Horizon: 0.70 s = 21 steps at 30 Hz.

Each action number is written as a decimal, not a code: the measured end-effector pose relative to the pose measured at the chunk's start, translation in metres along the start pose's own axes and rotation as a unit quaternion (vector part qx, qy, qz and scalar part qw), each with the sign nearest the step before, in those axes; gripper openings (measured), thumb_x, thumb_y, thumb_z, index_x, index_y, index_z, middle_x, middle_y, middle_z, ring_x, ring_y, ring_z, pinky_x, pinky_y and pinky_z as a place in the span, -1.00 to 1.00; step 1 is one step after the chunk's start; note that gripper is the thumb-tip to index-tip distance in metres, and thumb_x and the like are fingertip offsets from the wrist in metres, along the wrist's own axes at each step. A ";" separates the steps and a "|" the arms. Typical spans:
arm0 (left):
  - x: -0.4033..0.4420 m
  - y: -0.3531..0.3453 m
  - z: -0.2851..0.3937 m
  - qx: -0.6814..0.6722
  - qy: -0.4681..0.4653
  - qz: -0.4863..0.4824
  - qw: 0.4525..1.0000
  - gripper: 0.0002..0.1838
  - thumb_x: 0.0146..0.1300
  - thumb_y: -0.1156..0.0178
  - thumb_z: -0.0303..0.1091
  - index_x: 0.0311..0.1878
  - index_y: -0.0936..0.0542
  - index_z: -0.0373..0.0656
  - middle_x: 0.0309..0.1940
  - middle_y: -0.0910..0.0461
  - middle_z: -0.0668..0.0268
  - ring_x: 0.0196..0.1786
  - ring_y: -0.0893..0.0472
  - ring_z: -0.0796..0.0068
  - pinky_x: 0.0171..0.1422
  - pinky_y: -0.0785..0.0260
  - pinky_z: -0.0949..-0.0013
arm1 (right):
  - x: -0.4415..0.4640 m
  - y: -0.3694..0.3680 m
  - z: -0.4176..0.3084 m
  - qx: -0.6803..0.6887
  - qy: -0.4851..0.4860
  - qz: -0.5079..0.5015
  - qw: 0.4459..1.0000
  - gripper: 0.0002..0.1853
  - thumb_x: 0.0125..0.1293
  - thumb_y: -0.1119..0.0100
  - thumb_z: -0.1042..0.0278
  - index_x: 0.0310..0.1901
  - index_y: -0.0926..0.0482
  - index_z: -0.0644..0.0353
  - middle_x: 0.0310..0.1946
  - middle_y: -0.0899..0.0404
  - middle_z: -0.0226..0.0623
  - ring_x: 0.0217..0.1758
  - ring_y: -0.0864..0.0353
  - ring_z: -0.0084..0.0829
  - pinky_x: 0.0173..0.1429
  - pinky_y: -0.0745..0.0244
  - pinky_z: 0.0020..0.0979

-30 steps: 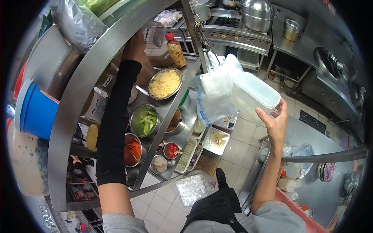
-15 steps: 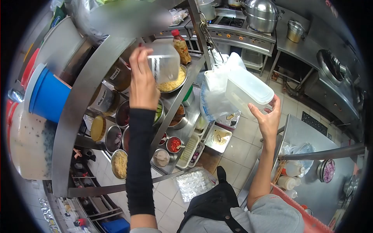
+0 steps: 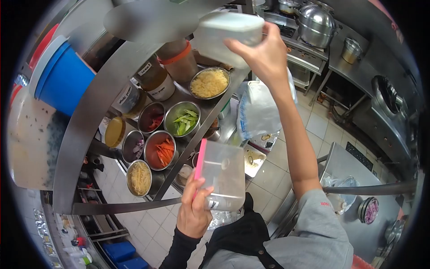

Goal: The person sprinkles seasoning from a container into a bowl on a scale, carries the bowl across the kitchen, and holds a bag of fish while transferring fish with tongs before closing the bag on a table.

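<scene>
one head-worn camera, close in, faces forward and down.

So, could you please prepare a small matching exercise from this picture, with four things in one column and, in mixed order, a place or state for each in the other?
Column one:
1. Left hand
2. Right hand
3. Orange strips
4. Blue tub

Column two:
A. In a metal bowl
B. Holding a clear container with a pink edge
C. Near the upper left of the view
D. Holding a container with a pale lid

Right pairs: 1-B, 2-D, 3-A, 4-C.
</scene>
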<state>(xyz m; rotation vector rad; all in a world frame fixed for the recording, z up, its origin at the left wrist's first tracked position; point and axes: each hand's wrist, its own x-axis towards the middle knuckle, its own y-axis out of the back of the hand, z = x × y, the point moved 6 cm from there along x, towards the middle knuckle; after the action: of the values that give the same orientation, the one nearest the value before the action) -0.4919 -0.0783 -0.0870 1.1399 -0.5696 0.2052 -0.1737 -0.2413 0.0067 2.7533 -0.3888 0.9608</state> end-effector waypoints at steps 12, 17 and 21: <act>-0.077 -0.007 -0.018 -0.021 0.109 -0.029 0.993 -0.24 -0.13 -0.28 -0.88 0.20 -0.40 -0.12 0.24 -0.35 0.02 0.29 -0.52 -0.14 0.31 -0.54 0.04 | 0.054 -0.132 0.003 -0.076 0.115 0.110 0.984 -0.25 0.11 -0.48 0.18 0.33 -0.39 0.19 0.12 -0.60 0.23 0.13 -0.60 0.31 0.19 -0.51 0.06; -0.087 -0.016 -0.020 -0.043 0.128 -0.031 0.990 -0.34 0.01 -0.23 -0.87 0.19 -0.41 -0.12 0.23 -0.38 0.02 0.28 -0.55 -0.15 0.22 -0.59 0.05 | 0.082 -0.161 0.014 -0.087 0.240 0.093 0.962 -0.63 0.13 -0.40 0.19 -0.08 -0.68 0.24 -0.21 -0.70 0.17 -0.07 -0.68 0.23 -0.05 -0.60 0.07; -0.093 -0.021 -0.022 -0.046 0.144 -0.045 0.987 -0.36 0.04 -0.22 -0.85 0.19 -0.42 -0.12 0.23 -0.38 0.02 0.27 -0.56 -0.15 0.18 -0.61 0.04 | 0.108 -0.179 0.032 -0.131 0.223 0.044 0.965 -0.59 0.09 -0.44 0.14 -0.06 -0.70 0.19 -0.17 -0.71 0.12 -0.04 -0.70 0.16 -0.02 -0.60 0.03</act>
<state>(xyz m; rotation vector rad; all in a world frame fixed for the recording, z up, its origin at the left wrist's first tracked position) -0.5538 -0.0549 -0.1592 1.0226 -0.2673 0.2577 -0.0176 -0.0999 0.0324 2.2183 -0.5169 1.3953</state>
